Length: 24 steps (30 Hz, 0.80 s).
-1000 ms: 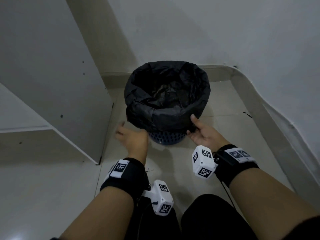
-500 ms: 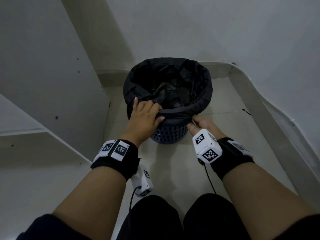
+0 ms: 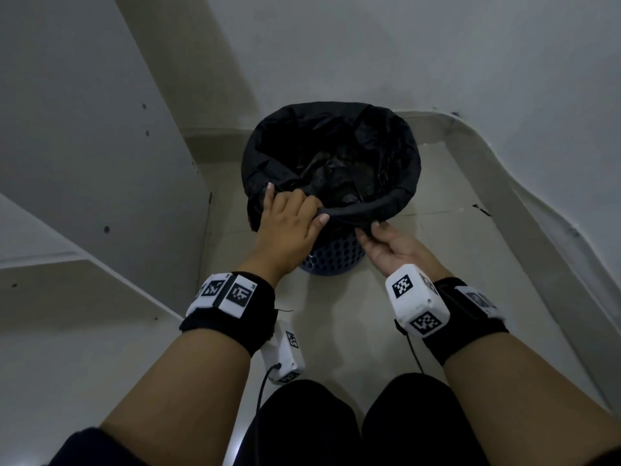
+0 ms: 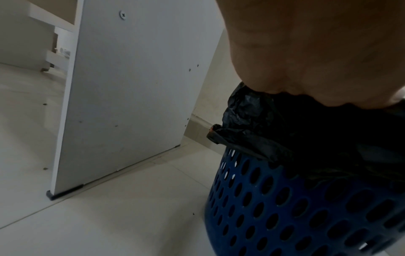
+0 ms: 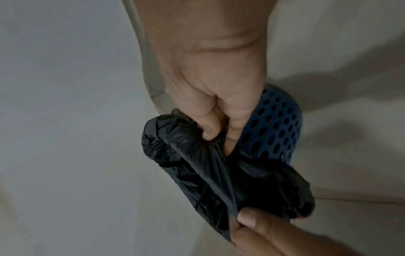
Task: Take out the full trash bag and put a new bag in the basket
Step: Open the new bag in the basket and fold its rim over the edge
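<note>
Head view: a black bag (image 3: 336, 156) lines a blue basket (image 3: 331, 260) on the floor (image 3: 437, 264) in a corner; the left hand (image 3: 285, 227) grips its near edge, the right hand (image 3: 389, 245) apparently pinching beside it. Left wrist: palm on bag. Right wrist: thumb and fingers (image 5: 210, 128) pinch the plastic.

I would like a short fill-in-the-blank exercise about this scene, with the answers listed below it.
1. The black trash bag lines a perforated basket whose colour is ____.
2. The left hand grips the bag at the ____ edge of its rim.
3. The right hand ____ a fold of the bag between thumb and fingers.
4. The basket stands on the ____, beside a white panel.

Missing words: blue; near; pinches; floor
</note>
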Each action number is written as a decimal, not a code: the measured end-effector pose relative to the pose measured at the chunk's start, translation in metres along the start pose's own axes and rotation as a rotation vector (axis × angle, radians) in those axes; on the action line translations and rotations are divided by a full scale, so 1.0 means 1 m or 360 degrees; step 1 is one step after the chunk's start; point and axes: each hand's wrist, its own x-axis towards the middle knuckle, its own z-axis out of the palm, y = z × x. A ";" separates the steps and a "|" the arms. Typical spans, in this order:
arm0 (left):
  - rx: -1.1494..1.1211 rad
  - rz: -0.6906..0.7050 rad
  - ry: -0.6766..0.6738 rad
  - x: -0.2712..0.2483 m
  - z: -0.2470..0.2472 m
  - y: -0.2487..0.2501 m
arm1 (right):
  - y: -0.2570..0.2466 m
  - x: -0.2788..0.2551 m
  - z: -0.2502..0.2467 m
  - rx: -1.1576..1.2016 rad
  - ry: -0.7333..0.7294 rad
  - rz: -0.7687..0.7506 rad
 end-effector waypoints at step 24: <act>-0.1257 -0.1497 0.0430 -0.036 0.017 -0.011 | -0.023 -0.001 0.031 -0.0532 0.0069 -0.0165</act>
